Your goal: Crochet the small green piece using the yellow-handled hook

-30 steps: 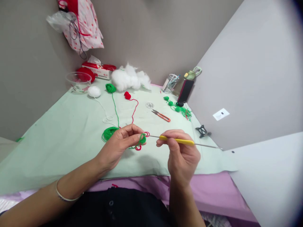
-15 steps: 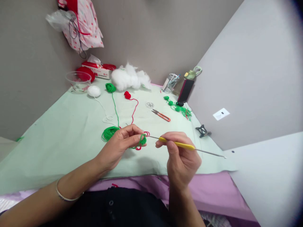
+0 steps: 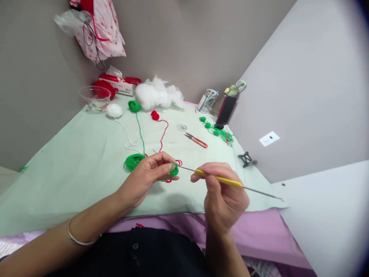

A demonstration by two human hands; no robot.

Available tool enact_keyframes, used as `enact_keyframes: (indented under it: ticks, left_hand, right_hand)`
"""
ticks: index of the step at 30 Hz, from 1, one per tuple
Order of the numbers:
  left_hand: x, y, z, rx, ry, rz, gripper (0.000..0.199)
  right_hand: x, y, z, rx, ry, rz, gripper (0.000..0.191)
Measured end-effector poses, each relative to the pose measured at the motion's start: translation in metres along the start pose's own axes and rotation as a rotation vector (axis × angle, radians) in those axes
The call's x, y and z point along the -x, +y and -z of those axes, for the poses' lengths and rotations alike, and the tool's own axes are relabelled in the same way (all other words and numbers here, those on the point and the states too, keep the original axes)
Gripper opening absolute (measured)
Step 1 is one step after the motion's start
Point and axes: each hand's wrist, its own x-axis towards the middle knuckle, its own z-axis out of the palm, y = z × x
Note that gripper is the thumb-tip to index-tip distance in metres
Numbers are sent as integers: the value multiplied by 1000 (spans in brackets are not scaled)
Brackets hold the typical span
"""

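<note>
The left hand point(image 3: 157, 167) is pinching a small green crochet piece point(image 3: 174, 170) between thumb and fingers, the tips closing together on it above the near half of the desk point(image 3: 95, 184). The right hand point(image 3: 223, 192) is clamping its fingers around the yellow handle of a crochet hook point(image 3: 219, 179). One thin metal end is reaching the piece, though the tip is too small to make out; the other is pointing toward 4 o'clock.

Taking the green piece as the clock's centre, a green yarn coil point(image 3: 132, 162) is lying at 9 o'clock, just beside the left hand. A white yarn ball point(image 3: 114, 110) is sitting between 10 and 11, a green yarn ball point(image 3: 134, 106) at 11, and a red yarn ball point(image 3: 155, 115) between 11 and 12, each trailing a strand toward the left hand. Loops of red yarn point(image 3: 179, 162) are showing around the piece. White stuffing point(image 3: 157, 94) is heaping up near 12 at the back, and a small round clear case point(image 3: 182, 127) is resting closer in. Orange-handled snips point(image 3: 196, 141) are lying at 1 o'clock. Small green crocheted shapes point(image 3: 216, 132) are clustering between 1 and 2, and a black stand point(image 3: 246, 159) is resting near 3.
</note>
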Motion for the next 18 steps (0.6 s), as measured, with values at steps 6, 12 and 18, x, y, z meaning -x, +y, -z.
enact_keyframes:
  ticks: [6,12,18]
  left_hand:
    - [0,0,0,5,-9,-13,18]
    - [0,-1,1,13,-20,-22,17]
    - [-1,-3,2,10,-24,-27,18]
  right_hand:
    - [2,2,0,22,-18,4,22]
    - [1,1,2,56,-35,26,22]
    - [0,2,3,92,-55,103,26]
